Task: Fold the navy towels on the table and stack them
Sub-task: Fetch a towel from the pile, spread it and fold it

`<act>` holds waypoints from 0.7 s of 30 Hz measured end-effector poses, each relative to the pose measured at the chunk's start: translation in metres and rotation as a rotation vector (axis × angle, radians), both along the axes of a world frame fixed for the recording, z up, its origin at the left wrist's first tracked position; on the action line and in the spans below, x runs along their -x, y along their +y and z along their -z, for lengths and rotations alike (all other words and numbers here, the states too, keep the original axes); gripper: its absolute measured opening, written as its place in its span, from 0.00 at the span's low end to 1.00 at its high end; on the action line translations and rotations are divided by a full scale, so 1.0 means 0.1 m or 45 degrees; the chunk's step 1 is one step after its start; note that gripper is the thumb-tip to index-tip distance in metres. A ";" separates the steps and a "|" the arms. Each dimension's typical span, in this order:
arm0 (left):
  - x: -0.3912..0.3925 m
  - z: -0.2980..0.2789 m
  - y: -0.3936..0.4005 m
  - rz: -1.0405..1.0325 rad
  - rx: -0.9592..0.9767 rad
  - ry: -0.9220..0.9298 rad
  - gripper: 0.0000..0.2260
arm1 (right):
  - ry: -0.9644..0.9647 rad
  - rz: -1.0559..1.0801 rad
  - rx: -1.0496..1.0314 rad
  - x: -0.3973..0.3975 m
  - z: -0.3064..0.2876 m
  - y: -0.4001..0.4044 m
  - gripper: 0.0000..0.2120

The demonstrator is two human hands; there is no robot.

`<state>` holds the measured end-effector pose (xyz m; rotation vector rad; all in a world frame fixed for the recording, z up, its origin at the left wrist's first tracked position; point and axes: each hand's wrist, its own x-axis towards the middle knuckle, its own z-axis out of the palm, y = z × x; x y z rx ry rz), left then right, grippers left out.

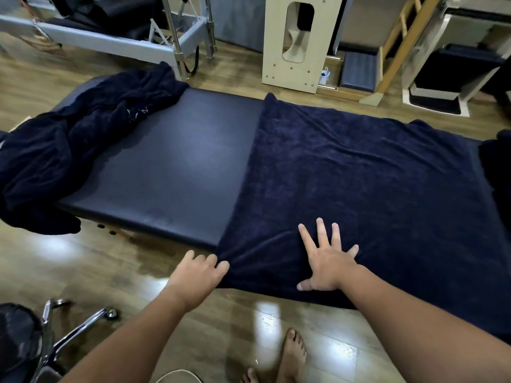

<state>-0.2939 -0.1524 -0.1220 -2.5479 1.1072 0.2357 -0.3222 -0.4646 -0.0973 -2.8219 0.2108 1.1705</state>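
A navy towel (365,183) lies spread flat over the right half of the dark padded table (171,161), its near edge hanging over the front. My left hand (197,275) pinches the towel's near left corner at the table's front edge. My right hand (327,258) rests flat on the towel close to the front edge, fingers spread wide. A heap of crumpled navy towels (63,145) lies on the table's left end and spills over its side.
An office chair with a chrome base (69,327) stands at the lower left. My bare feet (290,357) are on the wooden floor by the table. Behind the table stand a metal exercise frame (116,40) and a cream wooden unit (298,42).
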 end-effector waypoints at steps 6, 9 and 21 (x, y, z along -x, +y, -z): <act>0.00 -0.19 -0.46 -0.225 -0.466 0.311 0.16 | -0.152 -0.001 -0.090 0.08 0.11 -0.04 0.61; -0.02 -0.23 -0.60 -0.197 -0.037 0.256 0.12 | -0.266 -0.078 -0.074 0.24 0.15 -0.08 0.53; -0.25 -0.12 -1.41 -0.671 -0.056 0.367 0.49 | -0.382 0.655 0.148 1.20 0.29 -1.05 0.52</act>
